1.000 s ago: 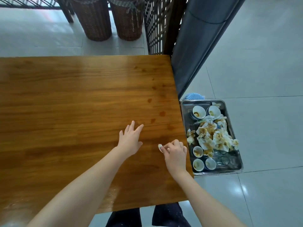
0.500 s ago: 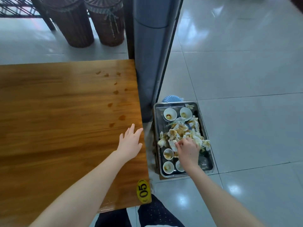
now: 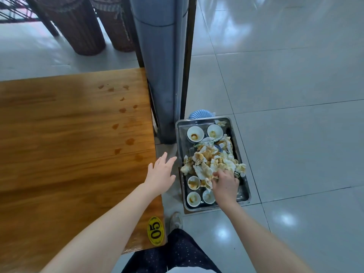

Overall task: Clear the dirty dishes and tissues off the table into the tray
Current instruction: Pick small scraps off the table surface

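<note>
A metal tray [image 3: 202,120] lies on the floor to the right of the wooden table [image 3: 69,144]. It holds a heap of stained tissues [image 3: 208,158] and several small white bowls, such as one at the back [image 3: 195,133] and one at the front [image 3: 193,198]. My right hand [image 3: 226,184] is down in the tray, its curled fingertips pressed into the near side of the tissue heap; what they hold is hidden. My left hand [image 3: 160,172] hovers open, fingers spread, at the table's right edge.
Brown spill stains [image 3: 130,141] dot the table's right part, and a yellow "05" label [image 3: 155,231] sits at its near corner. A grey pillar [image 3: 159,75] stands right behind the tray, with a blue ribbed object [image 3: 201,113] beside it. Wicker baskets [image 3: 78,26] stand at the back.
My right hand carried a small tissue scrap from the table's right edge over to the tray and down into the tissue heap. The view swung right; my left hand stayed near the table edge.
</note>
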The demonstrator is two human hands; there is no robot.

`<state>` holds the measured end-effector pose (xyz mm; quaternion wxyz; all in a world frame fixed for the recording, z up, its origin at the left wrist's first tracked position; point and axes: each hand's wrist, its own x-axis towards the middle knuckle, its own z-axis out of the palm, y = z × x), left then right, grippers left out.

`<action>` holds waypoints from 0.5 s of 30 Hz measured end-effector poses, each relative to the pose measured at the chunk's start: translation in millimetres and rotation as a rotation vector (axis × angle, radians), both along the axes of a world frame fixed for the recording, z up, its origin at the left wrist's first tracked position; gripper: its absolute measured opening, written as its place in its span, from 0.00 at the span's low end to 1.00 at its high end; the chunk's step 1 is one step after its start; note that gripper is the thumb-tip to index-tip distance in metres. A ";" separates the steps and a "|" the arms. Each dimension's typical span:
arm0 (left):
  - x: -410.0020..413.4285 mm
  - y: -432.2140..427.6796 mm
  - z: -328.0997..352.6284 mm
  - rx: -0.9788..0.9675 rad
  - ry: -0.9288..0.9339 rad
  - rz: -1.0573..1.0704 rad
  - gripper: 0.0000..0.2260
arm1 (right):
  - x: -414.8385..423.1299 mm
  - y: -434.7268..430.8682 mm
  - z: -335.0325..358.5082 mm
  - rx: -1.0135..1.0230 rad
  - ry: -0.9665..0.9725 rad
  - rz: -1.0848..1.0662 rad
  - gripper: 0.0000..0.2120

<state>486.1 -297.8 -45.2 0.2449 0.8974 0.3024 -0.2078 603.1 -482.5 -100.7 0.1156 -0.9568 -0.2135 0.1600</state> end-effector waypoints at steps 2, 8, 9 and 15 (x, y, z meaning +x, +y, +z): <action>-3.8 3.4 0.7 0.003 -0.002 0.025 0.28 | -1.4 -0.7 2.2 0.017 -0.009 -0.005 0.05; -27.8 16.1 4.8 0.029 -0.025 0.102 0.28 | -12.1 9.5 10.5 0.030 -0.020 0.048 0.07; -33.2 17.8 5.7 0.030 -0.032 0.115 0.28 | -15.1 13.4 12.5 0.044 -0.023 0.064 0.07; -76.9 30.0 13.9 0.036 -0.058 0.194 0.29 | -45.0 41.7 29.0 0.065 -0.033 0.187 0.10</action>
